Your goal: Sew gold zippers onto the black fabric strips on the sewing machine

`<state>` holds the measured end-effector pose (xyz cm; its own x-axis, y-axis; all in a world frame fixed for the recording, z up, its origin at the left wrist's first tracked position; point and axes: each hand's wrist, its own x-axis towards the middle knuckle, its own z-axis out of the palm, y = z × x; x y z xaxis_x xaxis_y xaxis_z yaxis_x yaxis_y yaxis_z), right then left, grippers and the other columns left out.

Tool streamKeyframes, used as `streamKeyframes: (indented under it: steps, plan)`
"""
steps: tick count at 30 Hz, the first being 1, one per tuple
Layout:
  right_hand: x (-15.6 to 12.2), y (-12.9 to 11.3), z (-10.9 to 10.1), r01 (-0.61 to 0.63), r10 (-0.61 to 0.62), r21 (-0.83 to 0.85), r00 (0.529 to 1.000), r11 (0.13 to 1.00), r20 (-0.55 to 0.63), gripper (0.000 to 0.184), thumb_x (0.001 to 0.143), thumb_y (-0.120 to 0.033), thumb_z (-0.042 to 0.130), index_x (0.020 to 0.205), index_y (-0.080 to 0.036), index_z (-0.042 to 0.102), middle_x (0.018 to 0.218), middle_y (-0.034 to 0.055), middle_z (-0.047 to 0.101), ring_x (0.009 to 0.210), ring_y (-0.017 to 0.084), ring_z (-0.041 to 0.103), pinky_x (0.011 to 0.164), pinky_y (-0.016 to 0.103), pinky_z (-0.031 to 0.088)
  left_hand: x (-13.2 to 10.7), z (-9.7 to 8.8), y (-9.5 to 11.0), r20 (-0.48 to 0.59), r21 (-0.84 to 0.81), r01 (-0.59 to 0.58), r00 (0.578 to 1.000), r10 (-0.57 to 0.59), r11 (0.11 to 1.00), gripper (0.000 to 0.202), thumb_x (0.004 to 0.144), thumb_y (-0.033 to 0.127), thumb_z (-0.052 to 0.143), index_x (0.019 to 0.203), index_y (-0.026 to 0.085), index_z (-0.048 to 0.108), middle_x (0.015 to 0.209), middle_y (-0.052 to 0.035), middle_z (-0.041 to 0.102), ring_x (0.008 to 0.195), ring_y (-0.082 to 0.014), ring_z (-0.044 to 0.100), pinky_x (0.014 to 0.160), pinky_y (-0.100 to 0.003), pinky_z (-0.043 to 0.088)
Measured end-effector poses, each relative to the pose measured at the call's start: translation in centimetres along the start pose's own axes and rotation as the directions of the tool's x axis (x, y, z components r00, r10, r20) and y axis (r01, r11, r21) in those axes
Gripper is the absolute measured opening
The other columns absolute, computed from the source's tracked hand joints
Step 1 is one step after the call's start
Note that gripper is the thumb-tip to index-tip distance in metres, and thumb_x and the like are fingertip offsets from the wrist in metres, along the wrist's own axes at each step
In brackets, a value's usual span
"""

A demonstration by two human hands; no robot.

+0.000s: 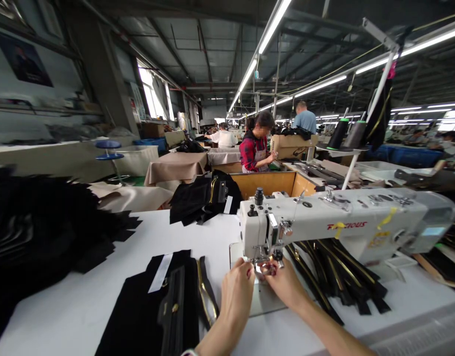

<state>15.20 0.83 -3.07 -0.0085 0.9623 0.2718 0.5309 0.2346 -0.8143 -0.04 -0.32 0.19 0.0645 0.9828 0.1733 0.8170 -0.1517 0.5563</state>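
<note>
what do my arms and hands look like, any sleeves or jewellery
The left forearm and right forearm are bare, with no sleeves or gloves in view. The left hand shows red polish on a nail; the right hand seems to as well. A pale band sits at the frame's bottom edge, too cut off to identify.

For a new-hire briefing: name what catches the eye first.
A white industrial sewing machine fills the right foreground, with left hand and right hand at its needle. Black fabric pieces lie heaped left on the white table. Beyond, a co-worker in a red plaid shirt stands out.
</note>
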Motion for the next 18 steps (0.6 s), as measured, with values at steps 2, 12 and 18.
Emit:
streamKeyframes:
  steps: [2, 12, 18]
  plan:
    - [-0.04, -0.20, -0.09, 0.002, -0.002, 0.000, 1.000, 1.000, 0.004, 0.021, 0.079, -0.027, 0.054, 0.091, -0.016, 0.067, 0.090, 0.0122, 0.071, 0.086, 0.029, 0.069, 0.069, 0.033, 0.052, -0.03, -0.11, 0.08, -0.001, -0.002, -0.002, 1.000, 0.002, 1.000, 0.027, 0.088, 0.001, 0.059, 0.067, 0.017, 0.065, 0.076, 0.0023, 0.057, 0.058, -0.0090, 0.051, 0.057, -0.022, 0.027]
    - [-0.13, -0.67, -0.14, -0.002, 0.002, 0.006, 1.000, 1.000, 0.000, 0.022, 0.079, -0.027, 0.053, 0.093, -0.015, 0.067, 0.091, 0.0130, 0.070, 0.085, 0.029, 0.069, 0.071, 0.034, 0.052, 0.06, 0.01, 0.09, -0.001, 0.018, -0.004, 1.000, 0.004, 1.000, 0.027, 0.088, 0.001, 0.059, 0.067, 0.017, 0.064, 0.077, 0.0016, 0.058, 0.057, -0.0095, 0.051, 0.056, -0.023, 0.025]
    - [-0.10, -0.82, -0.05, 0.000, 0.000, 0.008, 1.000, 1.000, -0.002, 0.024, 0.078, -0.025, 0.053, 0.094, -0.015, 0.067, 0.089, 0.0123, 0.071, 0.084, 0.028, 0.069, 0.070, 0.033, 0.052, 0.03, 0.13, -0.02, -0.001, 0.026, -0.012, 1.000, 0.012, 1.000, 0.026, 0.089, 0.004, 0.060, 0.068, 0.017, 0.064, 0.080, 0.0015, 0.060, 0.060, -0.0099, 0.055, 0.056, -0.023, 0.026]
